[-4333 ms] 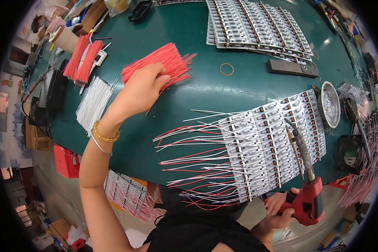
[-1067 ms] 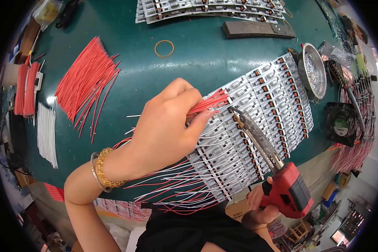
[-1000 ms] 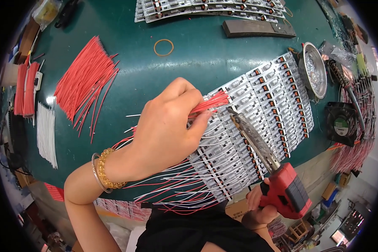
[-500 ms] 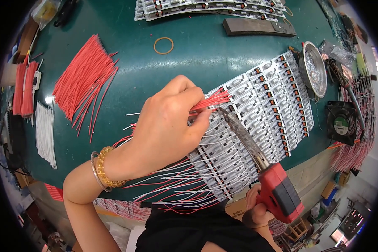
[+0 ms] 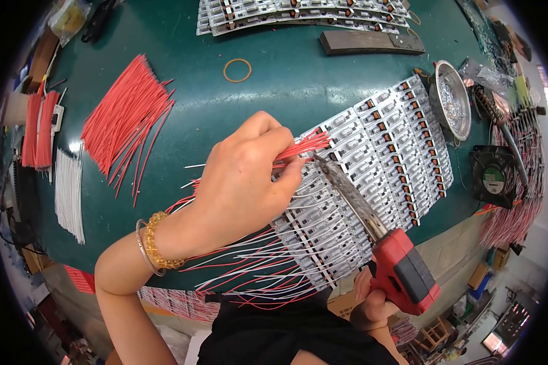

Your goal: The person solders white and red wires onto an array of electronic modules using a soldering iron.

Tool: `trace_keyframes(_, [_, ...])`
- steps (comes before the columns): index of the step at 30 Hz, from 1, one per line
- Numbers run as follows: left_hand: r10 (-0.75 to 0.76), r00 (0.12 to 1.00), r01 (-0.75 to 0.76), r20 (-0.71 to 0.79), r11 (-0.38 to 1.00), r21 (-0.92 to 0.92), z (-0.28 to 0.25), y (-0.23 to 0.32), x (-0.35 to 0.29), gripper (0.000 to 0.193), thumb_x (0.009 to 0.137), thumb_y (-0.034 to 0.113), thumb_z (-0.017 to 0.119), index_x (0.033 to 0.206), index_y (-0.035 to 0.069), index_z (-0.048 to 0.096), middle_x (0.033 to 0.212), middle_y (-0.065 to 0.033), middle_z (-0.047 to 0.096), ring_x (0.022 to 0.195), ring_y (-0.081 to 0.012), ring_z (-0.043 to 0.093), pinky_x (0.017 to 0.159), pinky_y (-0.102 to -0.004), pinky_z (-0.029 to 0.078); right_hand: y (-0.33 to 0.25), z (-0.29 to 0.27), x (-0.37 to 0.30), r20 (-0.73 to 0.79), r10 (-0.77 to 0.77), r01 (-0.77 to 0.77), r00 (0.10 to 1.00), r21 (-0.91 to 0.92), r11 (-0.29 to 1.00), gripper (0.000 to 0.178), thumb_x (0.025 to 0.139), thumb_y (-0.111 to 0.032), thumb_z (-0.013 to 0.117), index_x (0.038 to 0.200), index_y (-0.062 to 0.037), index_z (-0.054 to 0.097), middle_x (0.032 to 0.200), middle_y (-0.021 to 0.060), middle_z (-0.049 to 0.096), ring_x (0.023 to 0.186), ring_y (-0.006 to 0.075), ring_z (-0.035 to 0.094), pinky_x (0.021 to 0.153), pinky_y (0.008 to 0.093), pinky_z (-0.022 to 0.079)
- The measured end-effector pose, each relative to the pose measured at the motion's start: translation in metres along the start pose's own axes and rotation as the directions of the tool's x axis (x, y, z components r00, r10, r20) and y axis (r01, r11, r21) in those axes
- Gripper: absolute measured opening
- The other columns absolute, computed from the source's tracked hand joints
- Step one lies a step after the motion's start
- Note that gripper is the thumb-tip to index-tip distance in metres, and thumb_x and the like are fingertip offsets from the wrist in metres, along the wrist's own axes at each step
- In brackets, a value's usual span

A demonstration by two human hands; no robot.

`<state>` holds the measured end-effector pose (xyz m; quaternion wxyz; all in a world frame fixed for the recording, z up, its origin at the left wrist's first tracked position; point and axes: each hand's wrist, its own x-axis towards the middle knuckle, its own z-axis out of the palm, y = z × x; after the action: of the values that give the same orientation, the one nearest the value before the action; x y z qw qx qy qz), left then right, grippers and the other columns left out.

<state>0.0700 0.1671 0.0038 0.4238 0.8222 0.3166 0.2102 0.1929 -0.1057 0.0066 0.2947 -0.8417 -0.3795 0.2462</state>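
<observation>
My left hand (image 5: 243, 173) is closed on a small bundle of red wires (image 5: 307, 145), their ends fanned out past my fingers over the circuit boards (image 5: 371, 164). In my right hand (image 5: 373, 298) is a red and black soldering iron (image 5: 402, 267), gripped by its handle. Its dark tip touches or sits very close to a board beside my left fingertips; I cannot tell which. Red and white wires (image 5: 249, 264) trail from the left edge of the board panel toward me. My left palm hides part of the bundle.
Loose red wires (image 5: 125, 115) and white wires (image 5: 70, 198) lie at the left. A rubber band (image 5: 237, 70), a dark bar (image 5: 371, 44) and stacked boards (image 5: 310, 13) are farther back. At the right stand a metal bowl (image 5: 463, 115) and a small black fan (image 5: 494, 173).
The view has shifted slightly. Both hands keep nearly the same pose, with the iron's tip still beside the left fingertips.
</observation>
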Motion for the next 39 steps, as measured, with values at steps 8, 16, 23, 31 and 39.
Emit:
trace_keyframes(8, [0.011,1.0,-0.011,-0.007,1.0,0.008,0.0,0.002,0.0,0.015,0.078,0.002,0.072,0.083,-0.007,0.061,0.085,-0.0119,0.057,0.067,-0.0209,0.054,0.058,-0.0311,0.043,0.032,0.002,-0.011,-0.108,-0.012,0.055,0.994,0.406,0.912,0.054,0.081,-0.038,0.068,0.115,0.0013,0.057,0.067,0.0035,0.053,0.059,0.0183,0.054,0.058,0.0307,0.043])
trace_keyframes(16, [0.058,0.996,-0.059,-0.065,0.998,-0.013,0.004,-0.002,-0.002,0.013,0.078,0.0,0.072,0.083,-0.006,0.061,0.087,-0.0103,0.057,0.067,-0.0175,0.054,0.056,-0.0278,0.043,0.001,0.001,-0.002,-0.013,0.007,0.003,1.0,0.682,0.731,0.092,0.081,-0.065,0.065,0.136,0.0037,0.041,0.05,-0.0038,0.044,0.042,0.0104,0.046,0.046,0.025,0.036])
trace_keyframes(23, [0.029,1.0,-0.029,0.012,0.999,0.043,0.003,0.013,-0.009,0.012,0.077,-0.001,0.072,0.083,-0.004,0.062,0.091,-0.0092,0.057,0.064,-0.014,0.055,0.056,-0.0271,0.045,0.035,0.005,-0.031,-0.059,0.118,-0.066,0.991,0.555,0.829,0.051,0.081,-0.037,0.065,0.112,0.0022,0.054,0.064,0.0047,0.053,0.053,0.0179,0.051,0.051,0.0299,0.039])
trace_keyframes(31, [0.123,0.992,-0.12,-0.015,0.985,0.12,0.012,0.006,-0.011,0.011,0.074,0.002,0.069,0.081,-0.002,0.06,0.093,-0.0116,0.056,0.053,-0.0282,0.058,0.048,-0.039,0.046,0.033,0.003,-0.027,-0.045,-0.05,0.05,0.998,0.014,0.999,0.012,0.076,0.002,0.059,0.085,0.0012,0.066,0.076,0.0149,0.059,0.062,0.0298,0.054,0.055,0.0346,0.041])
trace_keyframes(39, [0.151,0.988,-0.148,-0.024,0.984,0.096,0.011,0.006,-0.009,0.01,0.073,0.001,0.068,0.08,-0.001,0.061,0.092,-0.0113,0.056,0.055,-0.0289,0.059,0.048,-0.0392,0.047,0.084,0.007,-0.051,-0.139,-0.034,0.067,0.99,0.235,0.97,0.067,0.07,-0.069,0.072,0.075,-0.0045,0.054,0.05,-0.0003,0.047,0.043,0.0126,0.049,0.048,0.0258,0.04])
